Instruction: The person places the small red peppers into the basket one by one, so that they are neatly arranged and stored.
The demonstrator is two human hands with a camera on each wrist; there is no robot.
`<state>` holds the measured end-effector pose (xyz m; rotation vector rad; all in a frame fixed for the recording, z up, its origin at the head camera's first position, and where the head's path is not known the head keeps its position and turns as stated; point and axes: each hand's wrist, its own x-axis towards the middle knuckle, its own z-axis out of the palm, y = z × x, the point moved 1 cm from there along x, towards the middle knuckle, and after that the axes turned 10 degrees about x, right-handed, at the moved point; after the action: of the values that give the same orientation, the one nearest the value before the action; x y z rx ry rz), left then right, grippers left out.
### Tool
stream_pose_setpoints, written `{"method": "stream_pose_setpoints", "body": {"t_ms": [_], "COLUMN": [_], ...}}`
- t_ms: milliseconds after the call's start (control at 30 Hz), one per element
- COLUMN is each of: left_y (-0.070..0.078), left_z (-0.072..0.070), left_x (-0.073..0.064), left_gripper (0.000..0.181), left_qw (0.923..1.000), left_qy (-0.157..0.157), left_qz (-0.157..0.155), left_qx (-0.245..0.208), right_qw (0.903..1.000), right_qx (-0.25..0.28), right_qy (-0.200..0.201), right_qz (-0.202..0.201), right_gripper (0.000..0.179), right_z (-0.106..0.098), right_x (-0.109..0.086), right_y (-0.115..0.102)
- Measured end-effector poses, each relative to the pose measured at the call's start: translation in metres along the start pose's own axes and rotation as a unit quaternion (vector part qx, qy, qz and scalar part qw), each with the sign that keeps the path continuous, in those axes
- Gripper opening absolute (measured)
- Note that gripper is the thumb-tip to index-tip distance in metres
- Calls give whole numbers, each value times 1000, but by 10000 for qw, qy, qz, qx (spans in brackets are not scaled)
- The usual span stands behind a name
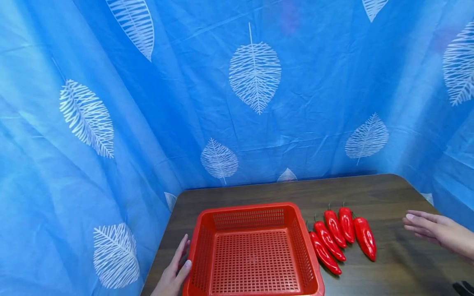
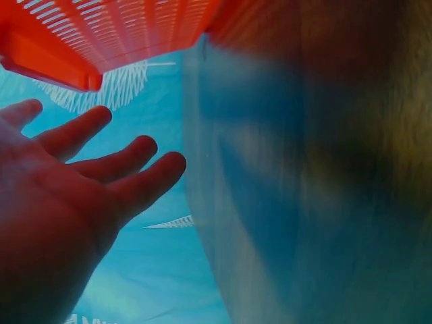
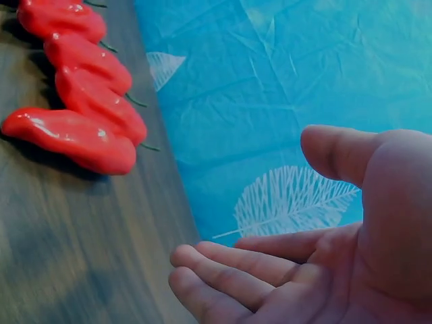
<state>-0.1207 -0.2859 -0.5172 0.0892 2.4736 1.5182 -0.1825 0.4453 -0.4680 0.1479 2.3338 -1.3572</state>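
A red plastic basket with slotted walls stands on the table, nothing inside it. My left hand is at the basket's left wall, fingers extended; in the left wrist view the same hand spreads its fingers below the basket rim. Several glossy red chili peppers with green stems lie side by side, right of the basket. Off to the right of them, my right hand hovers with straight fingers and holds nothing. The right wrist view shows its palm and the row of peppers.
The dark wood table has rounded far corners. A blue curtain with white leaf prints hangs behind and to both sides of it. A small black object shows at the lower right corner.
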Motion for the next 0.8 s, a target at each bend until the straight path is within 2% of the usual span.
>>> {"method": "stream_pose_setpoints", "body": {"t_ms": [67,133,267,400,600,800], "left_y": [-2,-4,-8,-10,-11,-12], "left_z": [-1,-1,1,4,7,9], "left_x": [0,-1,-2,-1,-2,-2], "left_gripper": [80,79,76,78,80,81], "left_qw": [9992,9974,9891,9813,9804,9794], "left_qy": [-274,-525,-1107,-1513,-1566,-1549], "left_qz": [67,283,629,567,459,325], "left_qx": [-278,-416,-742,-1049,-1103,-1253], "right_qw": [9995,9983,9965,9956,9938,9928], "right_qx": [272,505,724,842,1000,1010], "right_qy": [-152,-230,-282,-321,-456,-515], "right_qz": [42,163,316,269,178,378], "right_gripper": [87,87,88,86,82,81], "right_z": [-1,0,6,12,24,36], "right_x": [4,8,15,21,32,39], "right_y": [1,4,13,20,21,24]}}
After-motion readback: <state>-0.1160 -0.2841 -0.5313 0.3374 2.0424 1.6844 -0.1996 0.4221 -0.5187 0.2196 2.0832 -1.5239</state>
